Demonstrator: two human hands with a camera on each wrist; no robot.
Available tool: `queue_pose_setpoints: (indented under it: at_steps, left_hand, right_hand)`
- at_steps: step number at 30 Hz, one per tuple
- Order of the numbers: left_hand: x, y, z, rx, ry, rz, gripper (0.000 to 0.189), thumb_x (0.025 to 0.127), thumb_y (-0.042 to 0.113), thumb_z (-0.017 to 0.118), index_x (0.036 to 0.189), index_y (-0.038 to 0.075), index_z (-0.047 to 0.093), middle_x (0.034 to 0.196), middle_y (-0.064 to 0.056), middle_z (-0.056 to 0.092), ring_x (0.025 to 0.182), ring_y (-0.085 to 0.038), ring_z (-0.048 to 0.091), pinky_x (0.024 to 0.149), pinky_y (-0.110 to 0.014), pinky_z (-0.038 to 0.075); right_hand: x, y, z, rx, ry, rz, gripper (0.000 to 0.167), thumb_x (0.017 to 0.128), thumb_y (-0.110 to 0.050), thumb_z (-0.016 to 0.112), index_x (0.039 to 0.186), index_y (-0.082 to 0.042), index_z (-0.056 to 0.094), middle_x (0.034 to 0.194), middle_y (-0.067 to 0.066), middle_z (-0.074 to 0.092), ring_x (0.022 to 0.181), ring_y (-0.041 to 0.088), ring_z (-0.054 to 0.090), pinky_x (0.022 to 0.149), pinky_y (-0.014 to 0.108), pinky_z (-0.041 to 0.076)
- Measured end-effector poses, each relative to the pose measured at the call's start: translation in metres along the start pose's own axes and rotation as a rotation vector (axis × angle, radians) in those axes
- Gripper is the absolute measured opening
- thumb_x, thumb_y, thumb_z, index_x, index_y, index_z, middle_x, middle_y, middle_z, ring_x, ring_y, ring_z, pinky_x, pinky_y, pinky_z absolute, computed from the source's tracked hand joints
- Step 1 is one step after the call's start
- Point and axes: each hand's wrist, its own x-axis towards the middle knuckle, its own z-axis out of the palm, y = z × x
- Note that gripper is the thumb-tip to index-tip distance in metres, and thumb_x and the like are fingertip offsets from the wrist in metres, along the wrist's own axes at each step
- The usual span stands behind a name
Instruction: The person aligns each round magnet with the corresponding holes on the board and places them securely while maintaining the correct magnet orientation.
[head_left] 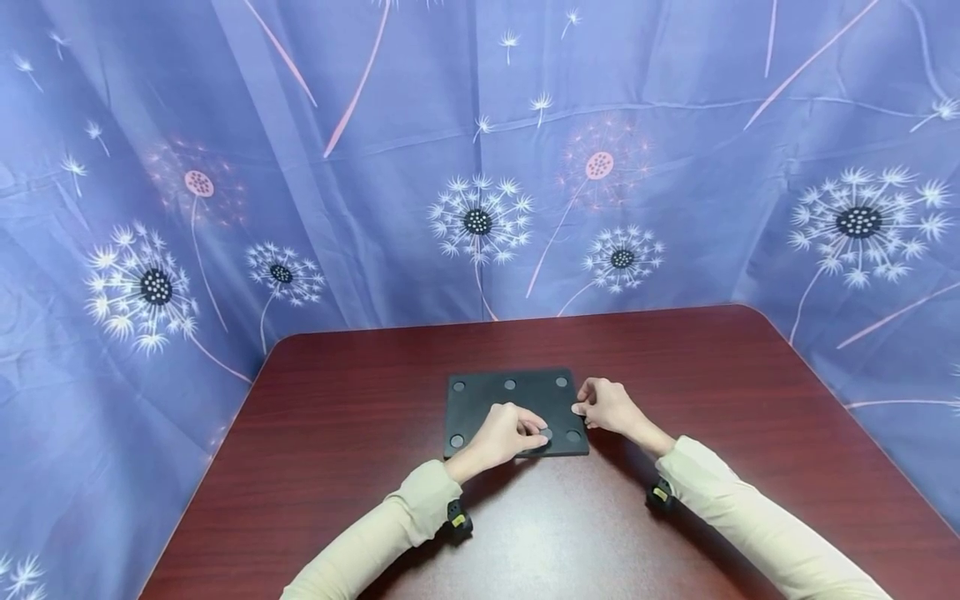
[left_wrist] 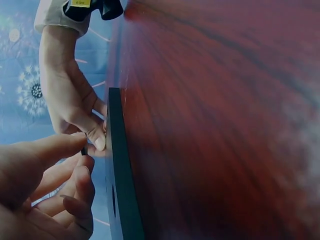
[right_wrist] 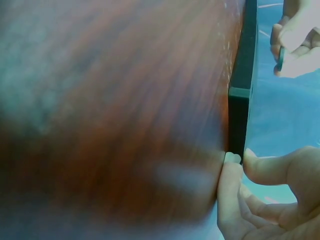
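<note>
A flat black rectangular board (head_left: 487, 412) lies on the table, with round grey spots along its far and near edges. Over its near edge, my left hand (head_left: 504, 435) pinches a small thin dark disc (head_left: 546, 434) between thumb and fingers. In the left wrist view that disc (left_wrist: 84, 150) is seen edge-on, held just off the board's face. My right hand (head_left: 609, 407) grips the board's right edge; the right wrist view shows its thumb (right_wrist: 257, 167) on the upper side and a fingertip (right_wrist: 232, 158) at the lower side.
The dark red wooden table (head_left: 337, 417) has rounded far corners and a glare patch near its front. A blue curtain (head_left: 390, 208) with dandelion prints hangs behind and on both sides. A small black device (head_left: 459, 521) sits at the left wrist, another (head_left: 660, 496) at the right.
</note>
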Motion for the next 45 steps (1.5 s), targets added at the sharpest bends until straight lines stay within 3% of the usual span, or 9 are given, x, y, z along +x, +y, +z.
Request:
queue_pose_setpoints:
  at_steps: [12, 19, 36, 45]
  left_hand:
    - [0.013, 0.013, 0.015, 0.098, -0.042, 0.04, 0.017, 0.085, 0.016, 0.075, 0.1, 0.01, 0.077, 0.081, 0.001, 0.075, 0.066, 0.002, 0.064, 0.062, -0.01, 0.047]
    - [0.016, 0.015, 0.021, 0.164, -0.034, -0.003, 0.016, 0.085, 0.02, 0.075, 0.1, 0.017, 0.078, 0.08, 0.005, 0.074, 0.065, 0.003, 0.062, 0.059, -0.012, 0.045]
    - [0.022, 0.022, 0.033, 0.271, 0.01, -0.036, 0.017, 0.083, 0.026, 0.076, 0.1, 0.023, 0.078, 0.076, 0.008, 0.073, 0.064, 0.003, 0.062, 0.053, -0.015, 0.044]
    - [0.023, 0.024, 0.034, 0.284, 0.015, -0.047, 0.017, 0.083, 0.027, 0.077, 0.099, 0.024, 0.078, 0.077, 0.009, 0.074, 0.065, 0.003, 0.063, 0.054, -0.015, 0.045]
  right_hand:
    - [0.0, 0.0, 0.0, 0.023, -0.014, 0.007, 0.014, 0.088, -0.005, 0.068, 0.091, 0.004, 0.057, 0.082, 0.013, 0.065, 0.056, 0.01, 0.063, 0.053, 0.026, 0.055]
    - [-0.001, 0.0, 0.0, 0.009, -0.023, 0.003, 0.014, 0.089, -0.006, 0.067, 0.091, 0.004, 0.057, 0.08, 0.013, 0.064, 0.056, 0.01, 0.063, 0.052, 0.026, 0.055]
    - [-0.002, 0.001, 0.001, 0.004, -0.019, -0.002, 0.012, 0.089, -0.004, 0.066, 0.091, 0.003, 0.057, 0.079, 0.012, 0.063, 0.056, 0.01, 0.062, 0.053, 0.026, 0.055]
    - [0.0, 0.001, 0.001, -0.013, -0.005, -0.022, 0.012, 0.088, -0.003, 0.067, 0.091, 0.003, 0.057, 0.077, 0.012, 0.063, 0.056, 0.011, 0.062, 0.052, 0.025, 0.055]
